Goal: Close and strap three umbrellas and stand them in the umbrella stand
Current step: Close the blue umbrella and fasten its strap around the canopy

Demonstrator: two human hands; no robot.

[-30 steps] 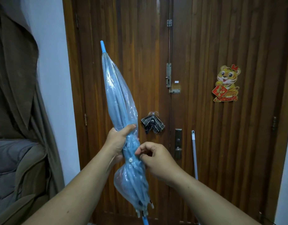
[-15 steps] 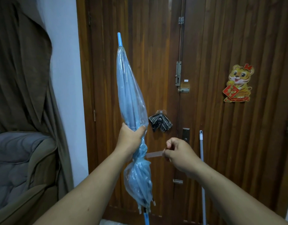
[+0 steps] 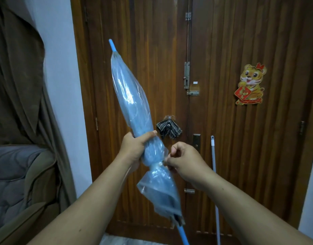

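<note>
Both hands (image 3: 134,149) (image 3: 185,159) hold blue umbrella (image 3: 132,106), unlabelled.

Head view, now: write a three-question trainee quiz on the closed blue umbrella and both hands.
1. True or false: the left hand grips the closed, clear blue plastic umbrella above its cinched waist.
2. What is the right hand doing? A) holding the white pole B) pinching at the umbrella's strap by the white snap C) hanging idle
3. Fill in: the umbrella's tip points ____.

Key: 1 true; 2 B; 3 up
</note>
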